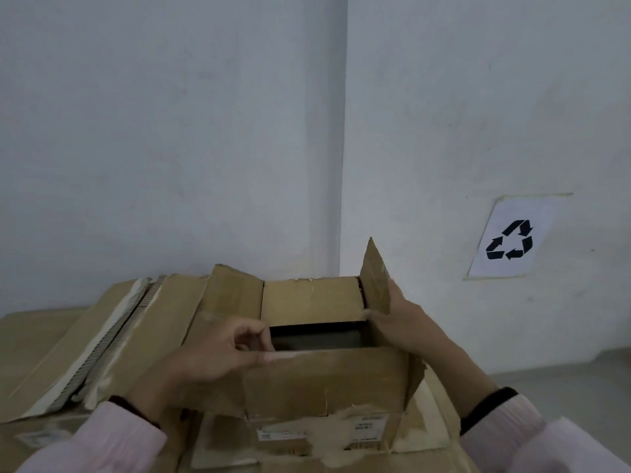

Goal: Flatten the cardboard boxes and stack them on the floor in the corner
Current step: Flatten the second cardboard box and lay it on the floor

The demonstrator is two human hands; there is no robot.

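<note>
A pile of flattened cardboard (112, 336) lies in the corner, and on it stands the open cardboard box (324, 380), not yet flattened. The box seems light and rather stiff, but its torn edges look weak, so the corner creases are probably the better place to hold. The left hand (218, 360) pinches the rim of the near wall. The grip of the right hand (406, 326) is closed on the upright side flap (375, 278).
</note>
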